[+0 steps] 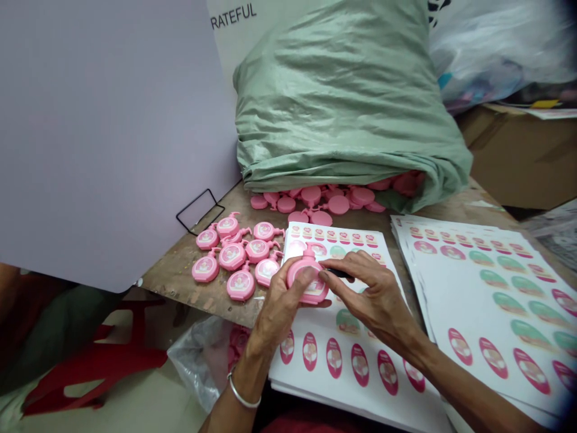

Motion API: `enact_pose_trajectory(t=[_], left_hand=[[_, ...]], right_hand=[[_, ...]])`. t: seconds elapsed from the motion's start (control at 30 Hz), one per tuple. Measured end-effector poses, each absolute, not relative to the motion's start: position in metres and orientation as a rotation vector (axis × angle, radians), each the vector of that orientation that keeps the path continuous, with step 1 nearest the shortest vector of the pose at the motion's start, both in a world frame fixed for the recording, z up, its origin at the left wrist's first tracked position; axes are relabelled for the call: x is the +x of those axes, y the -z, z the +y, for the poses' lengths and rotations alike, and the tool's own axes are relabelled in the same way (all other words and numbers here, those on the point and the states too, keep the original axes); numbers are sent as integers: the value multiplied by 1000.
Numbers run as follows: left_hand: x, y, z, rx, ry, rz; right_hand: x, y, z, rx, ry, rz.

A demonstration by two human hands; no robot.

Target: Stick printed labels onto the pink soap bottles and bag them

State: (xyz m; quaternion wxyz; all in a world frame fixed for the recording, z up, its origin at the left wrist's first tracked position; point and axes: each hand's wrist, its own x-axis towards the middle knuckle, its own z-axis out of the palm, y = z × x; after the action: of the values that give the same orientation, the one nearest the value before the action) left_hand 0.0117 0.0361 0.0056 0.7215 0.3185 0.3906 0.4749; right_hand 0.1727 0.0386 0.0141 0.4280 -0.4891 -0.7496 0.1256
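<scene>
My left hand (285, 296) is closed around a small pink pump bottle (318, 291), its thumb lying across the flat round face. The bottle's pump end points away from me. My right hand (367, 287) pinches a thin black tool (340, 273) at the bottle's right edge; its exact kind is not clear. Under both hands lies a stack of sticker sheets (333, 388) printed with pink and green labels. To the left, several pink pump bottles with labels on their faces (240, 284) lie grouped on the wooden table (180, 270).
A big green sack (347, 102) spills plain pink bottles (338, 204) at the back. Another sticker-sheet stack (487, 300) lies right. A pale panel (112, 132) with a black wire stand (201, 210) is left. Below are a plastic bag (198, 355) and a red stool (103, 367).
</scene>
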Motion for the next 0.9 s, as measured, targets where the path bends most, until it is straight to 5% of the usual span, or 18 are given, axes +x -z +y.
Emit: enact_pose_trajectory(t=[0.33,0.57,0.67,0.9], left_hand=[[16,5,30,783,-1044,867],[9,-2,18,888,-886,825],[0,-1,13,790,-832,827],[-59,12,59,1275,-1177,1741]], right_hand=[[180,-12,37,-1577,154,-1984],[160,6,49,-1478,-561,-1765],[162,14,60,-1481,-588,-1741],[210,19,163,-2064,-366,-1709]])
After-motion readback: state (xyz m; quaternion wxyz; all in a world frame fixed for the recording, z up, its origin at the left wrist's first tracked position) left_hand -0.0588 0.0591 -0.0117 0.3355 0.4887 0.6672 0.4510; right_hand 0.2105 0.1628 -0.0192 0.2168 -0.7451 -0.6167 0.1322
